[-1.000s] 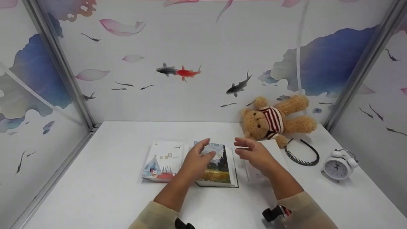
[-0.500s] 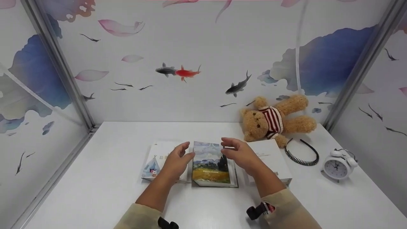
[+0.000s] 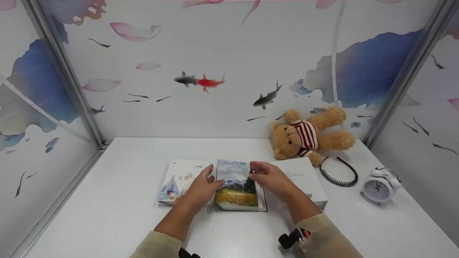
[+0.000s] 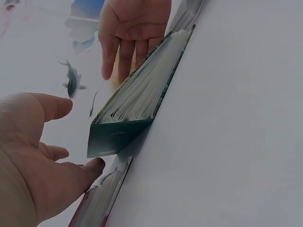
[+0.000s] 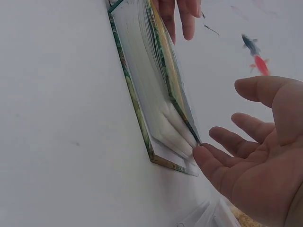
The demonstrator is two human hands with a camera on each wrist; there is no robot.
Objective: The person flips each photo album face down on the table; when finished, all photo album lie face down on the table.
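So I've got this thick rectangular photo album with a painted landscape cover, golden field under a cloudy sky, lying flat on the white surface right between my hands, long axis pointing away from me. From my left hand it's off to the right, and the dark green spine faces that side. My right hand looks like the nearer one: a fingertip seems to be touching the front cover's corner on the opening side. Both hands are spread loosely, not pinching anything; can't tell whether the left one is actually touching.

Closest thing to a container is the album itself, with a fat stack of pale pages between its covers. A white book with a blue tent picture is just beside it on the left.
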